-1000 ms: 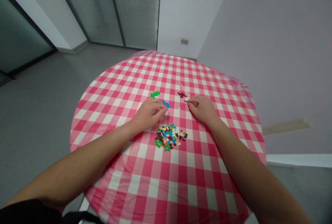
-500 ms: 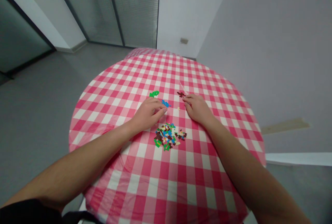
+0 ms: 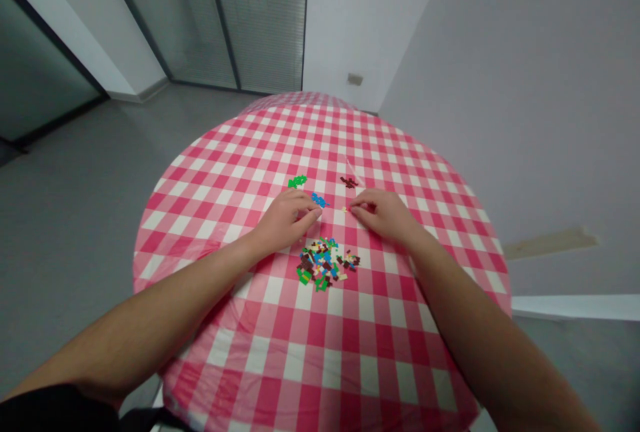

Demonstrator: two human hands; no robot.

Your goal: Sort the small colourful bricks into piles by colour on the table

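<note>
My left hand (image 3: 286, 220) rests on the table with thumb and index finger drawn together, just below a small group of blue toy bricks (image 3: 319, 201). Whether it holds a piece is hidden. My right hand (image 3: 384, 214) has its fingertips pinched beside a few tiny cream pieces (image 3: 345, 209); anything between them is too small to make out. Beyond that hand lies a cluster of dark brown bricks (image 3: 349, 182). Green bricks (image 3: 297, 181) sit past the left hand. Nearer me, between the forearms, is a mixed pile of small bricks (image 3: 323, 264).
A red-and-white checked cloth (image 3: 320, 352) covers the round table. A thin clear strip (image 3: 353, 169) lies behind the brown bricks. Glass partitions (image 3: 250, 19) stand beyond the table at left, and a grey wall (image 3: 525, 85) rises at right.
My right hand has come back slightly toward me, from the brown bricks to the cream pieces. The brown cluster now shows fully. My left hand has stayed nearly still.
</note>
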